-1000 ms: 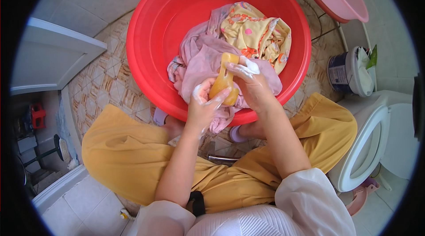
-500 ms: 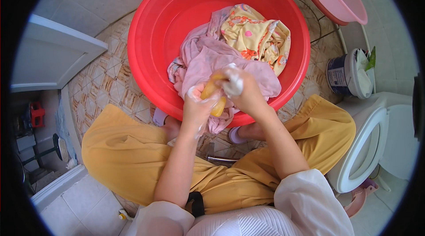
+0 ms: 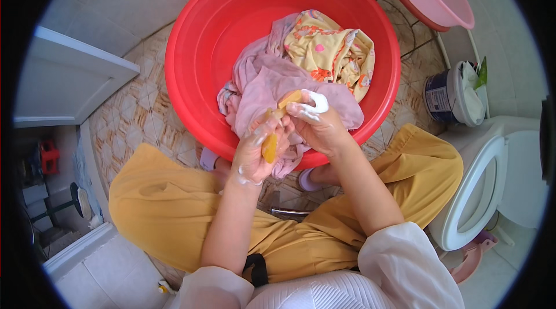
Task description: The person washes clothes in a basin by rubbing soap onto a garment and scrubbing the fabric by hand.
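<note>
Foam (image 3: 318, 101) whitens the right hand (image 3: 319, 126): curled over half a second ago, it now pinches the upper end of one glossy, amber-yellow, elongated object (image 3: 269, 148), the left hand (image 3: 250, 155) gripping lower down. Beneath, one round red plastic tub (image 3: 173, 66) holds one dusty-pink cloth (image 3: 278, 86) and one pale-yellow, orange-printed cloth (image 3: 324, 48). Both forearms angle inward, meeting above its near edge.
</note>
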{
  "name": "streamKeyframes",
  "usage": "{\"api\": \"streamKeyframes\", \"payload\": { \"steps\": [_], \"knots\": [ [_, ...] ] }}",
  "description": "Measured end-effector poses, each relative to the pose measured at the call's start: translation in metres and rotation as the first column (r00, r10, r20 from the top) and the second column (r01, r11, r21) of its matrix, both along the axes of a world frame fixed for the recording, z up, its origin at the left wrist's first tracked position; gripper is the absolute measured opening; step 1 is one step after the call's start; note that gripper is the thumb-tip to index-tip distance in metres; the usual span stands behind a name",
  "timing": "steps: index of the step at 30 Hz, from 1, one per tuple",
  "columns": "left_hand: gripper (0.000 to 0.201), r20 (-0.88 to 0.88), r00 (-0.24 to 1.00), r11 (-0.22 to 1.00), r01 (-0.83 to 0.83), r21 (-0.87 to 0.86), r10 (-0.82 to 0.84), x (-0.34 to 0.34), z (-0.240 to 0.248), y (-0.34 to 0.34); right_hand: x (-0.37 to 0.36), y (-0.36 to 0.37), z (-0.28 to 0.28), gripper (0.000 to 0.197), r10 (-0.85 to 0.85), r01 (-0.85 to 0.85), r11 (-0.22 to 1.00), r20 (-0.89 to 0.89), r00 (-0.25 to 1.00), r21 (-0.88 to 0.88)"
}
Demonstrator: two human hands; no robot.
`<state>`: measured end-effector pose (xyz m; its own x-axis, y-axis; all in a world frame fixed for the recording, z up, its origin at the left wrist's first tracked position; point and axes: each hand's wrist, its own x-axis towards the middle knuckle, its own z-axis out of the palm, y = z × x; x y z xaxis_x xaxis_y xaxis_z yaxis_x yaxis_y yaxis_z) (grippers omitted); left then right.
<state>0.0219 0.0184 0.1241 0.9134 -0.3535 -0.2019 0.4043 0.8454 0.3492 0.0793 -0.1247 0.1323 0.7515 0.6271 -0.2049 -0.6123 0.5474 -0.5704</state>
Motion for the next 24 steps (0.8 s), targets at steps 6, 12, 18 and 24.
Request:
{"api": "streamKeyframes", "payload": {
  "steps": [6, 12, 18, 24],
  "knots": [
    [0.018, -0.205, 0.956, 0.963, -0.237, -0.128, 0.208, 0.003, 0.010, -0.015, -0.002, 0.004, -0.009, 0.016, -0.096, 0.165, 0.953, 0.264, 0.960, -0.252],
    [0.018, -0.210, 0.936, 0.934, -0.320, -0.162, 0.284, 0.003, -0.003, 0.001, -0.002, 0.006, -0.002, 0.015, -0.250, 0.251, 0.968, 0.041, 0.968, -0.023],
    [0.015, -0.245, 0.772, 0.723, -0.362, 0.588, 0.586, 0.014, 0.008, -0.022, 0.022, -0.032, 0.034, 0.026, -0.254, 0.340, 0.869, 0.266, 0.930, -0.360],
    [0.017, -0.259, 0.884, 0.804, -0.189, 0.564, 0.389, 0.001, -0.011, 0.004, 0.062, -0.113, 0.099, 0.023, -0.551, 0.790, 0.545, 0.591, 0.590, -0.280]
  ]
}}
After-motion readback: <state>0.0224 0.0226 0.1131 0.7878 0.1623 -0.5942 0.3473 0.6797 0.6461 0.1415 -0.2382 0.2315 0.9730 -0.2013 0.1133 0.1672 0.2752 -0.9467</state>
